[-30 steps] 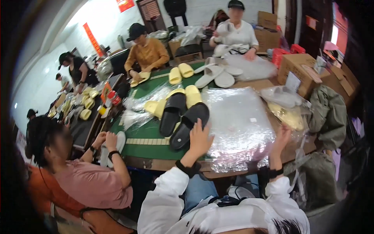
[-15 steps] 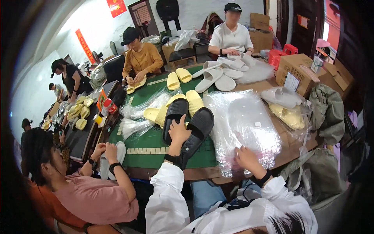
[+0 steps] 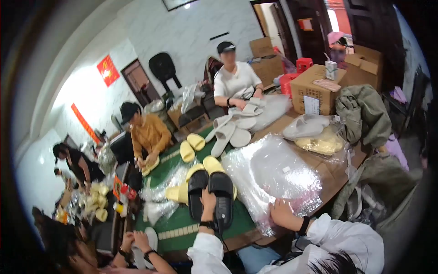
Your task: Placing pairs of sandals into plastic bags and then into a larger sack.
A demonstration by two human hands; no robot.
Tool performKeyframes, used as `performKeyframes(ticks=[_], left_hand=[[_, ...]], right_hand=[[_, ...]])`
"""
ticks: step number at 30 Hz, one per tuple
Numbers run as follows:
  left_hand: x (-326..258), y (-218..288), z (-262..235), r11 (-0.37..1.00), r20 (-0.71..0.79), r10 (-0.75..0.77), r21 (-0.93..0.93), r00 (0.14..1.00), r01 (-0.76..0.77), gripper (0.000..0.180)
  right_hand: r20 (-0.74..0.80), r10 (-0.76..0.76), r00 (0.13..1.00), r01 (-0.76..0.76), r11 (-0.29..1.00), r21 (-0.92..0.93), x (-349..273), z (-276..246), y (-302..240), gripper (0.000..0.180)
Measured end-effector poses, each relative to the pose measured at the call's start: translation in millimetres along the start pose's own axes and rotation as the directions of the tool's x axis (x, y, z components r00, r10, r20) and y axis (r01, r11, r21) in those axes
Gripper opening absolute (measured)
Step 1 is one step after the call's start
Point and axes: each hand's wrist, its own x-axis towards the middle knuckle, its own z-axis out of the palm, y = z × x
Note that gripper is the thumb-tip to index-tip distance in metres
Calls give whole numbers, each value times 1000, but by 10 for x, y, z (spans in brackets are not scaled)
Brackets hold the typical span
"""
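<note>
A pair of black slide slippers (image 3: 223, 191) lies side by side, toes toward me, partly over yellow slippers (image 3: 177, 193). My left hand (image 3: 208, 202) is closed on the black pair at their inner edges, its fingertips partly hidden. A stack of clear plastic bags (image 3: 255, 169) lies to the right of the slippers. At the near right edge of that stack, my right hand (image 3: 283, 213) has its fingers curled on a bag edge; the fingertips are blurred.
White slippers (image 3: 224, 136) lie across the table in front of a person in white. A bagged pair of slippers (image 3: 319, 139) and a cardboard box (image 3: 315, 91) stand at the right. Loose clear bags (image 3: 166, 182) lie left of the yellow slippers. Other people sit at the left.
The black slippers have come from a splayed position to lie side by side, with my left hand moved lower on them. The whole view has tilted and shifted.
</note>
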Motion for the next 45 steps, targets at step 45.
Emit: performKeyframes(ticks=[45], left_hand=[[-2135, 1294, 1196, 834, 305, 478, 137, 824, -534, 51]], right_hand=[[-156, 221, 963, 9, 550, 835, 194, -1096, 1126, 22]])
